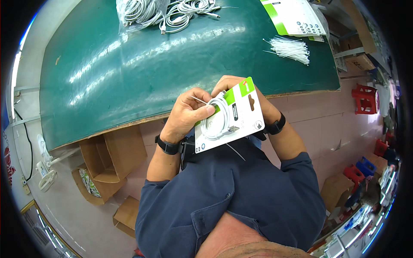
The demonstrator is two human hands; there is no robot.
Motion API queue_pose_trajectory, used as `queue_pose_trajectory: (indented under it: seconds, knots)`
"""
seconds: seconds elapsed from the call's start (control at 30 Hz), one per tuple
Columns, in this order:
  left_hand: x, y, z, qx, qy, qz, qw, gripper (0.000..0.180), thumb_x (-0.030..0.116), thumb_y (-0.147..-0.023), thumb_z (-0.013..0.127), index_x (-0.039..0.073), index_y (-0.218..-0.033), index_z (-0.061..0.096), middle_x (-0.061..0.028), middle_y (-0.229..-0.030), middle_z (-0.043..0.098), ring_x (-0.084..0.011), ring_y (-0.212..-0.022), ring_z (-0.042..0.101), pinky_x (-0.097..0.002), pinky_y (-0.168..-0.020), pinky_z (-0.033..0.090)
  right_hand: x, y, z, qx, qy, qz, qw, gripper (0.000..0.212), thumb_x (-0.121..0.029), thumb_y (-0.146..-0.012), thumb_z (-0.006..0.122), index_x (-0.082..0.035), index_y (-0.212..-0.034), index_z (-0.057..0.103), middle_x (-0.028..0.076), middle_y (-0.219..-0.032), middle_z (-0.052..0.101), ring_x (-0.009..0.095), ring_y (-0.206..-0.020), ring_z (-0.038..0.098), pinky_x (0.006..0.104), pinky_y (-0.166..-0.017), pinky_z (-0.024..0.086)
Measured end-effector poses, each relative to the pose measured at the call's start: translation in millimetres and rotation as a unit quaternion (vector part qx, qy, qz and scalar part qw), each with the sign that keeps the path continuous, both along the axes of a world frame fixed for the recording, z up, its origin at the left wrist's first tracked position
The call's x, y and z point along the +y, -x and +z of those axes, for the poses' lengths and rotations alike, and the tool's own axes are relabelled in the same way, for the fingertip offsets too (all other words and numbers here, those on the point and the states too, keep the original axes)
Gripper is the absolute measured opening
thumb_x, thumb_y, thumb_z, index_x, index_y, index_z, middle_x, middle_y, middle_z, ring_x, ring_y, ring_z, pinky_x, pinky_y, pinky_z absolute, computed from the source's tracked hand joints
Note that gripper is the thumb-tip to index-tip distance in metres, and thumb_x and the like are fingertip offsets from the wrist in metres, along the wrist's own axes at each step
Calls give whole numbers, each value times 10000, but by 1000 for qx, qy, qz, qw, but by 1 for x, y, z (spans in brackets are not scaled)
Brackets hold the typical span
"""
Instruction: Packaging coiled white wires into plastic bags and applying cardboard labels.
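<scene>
A white and green packaging card (pixel 245 109) with a hanging slot is held tilted in front of my body, just off the table's near edge. On its face lies a coiled white cable (pixel 217 122), its metal plug at the lower right of the coil. My left hand (pixel 186 112) is closed at the card's left side, thumb pressed on the coil. A thin white cable tie (pixel 198 100) sticks out by its fingers, and another thin end shows below the card. My right hand (pixel 230 81) grips the card from behind; most of its fingers are hidden.
The green table (pixel 150 77) bears bagged and loose grey cables (pixel 172 15) at the back, and a stack of cards (pixel 297 17) with a pile of white cable ties (pixel 290 49) at right. Cardboard boxes (pixel 109 155) stand lower left; a red stool (pixel 365 99) is at right.
</scene>
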State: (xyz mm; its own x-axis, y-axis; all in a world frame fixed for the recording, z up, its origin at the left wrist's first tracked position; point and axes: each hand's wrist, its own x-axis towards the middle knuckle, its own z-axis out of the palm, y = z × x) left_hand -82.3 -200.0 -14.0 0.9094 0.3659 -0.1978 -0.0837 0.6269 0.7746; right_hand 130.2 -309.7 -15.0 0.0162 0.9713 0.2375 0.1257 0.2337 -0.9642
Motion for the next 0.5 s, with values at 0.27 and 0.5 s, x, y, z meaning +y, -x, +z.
queue_pose_trajectory:
  seconds: [0.27, 0.5]
  knots:
    - [-11, -4, -1, 4, -49, 48, 998, 170, -11, -888, 785, 16, -978, 644, -93, -1033, 724, -129, -915, 704, -280, -803, 589, 2, -6, 2, 14, -9, 28, 999, 220, -131, -854, 799, -33, -1047, 756, 75, -981, 719, 179, -896, 684, 295, -766, 527]
    - [-15, -3, -2, 22, -111, 57, 992, 177, -24, -866, 795, 10, -959, 648, -97, -1031, 726, -134, -934, 701, -287, -817, 584, 4, -3, -2, 59, 34, 40, 997, 158, -90, -920, 754, -14, -1058, 755, 72, -992, 722, 147, -909, 675, 283, -777, 532]
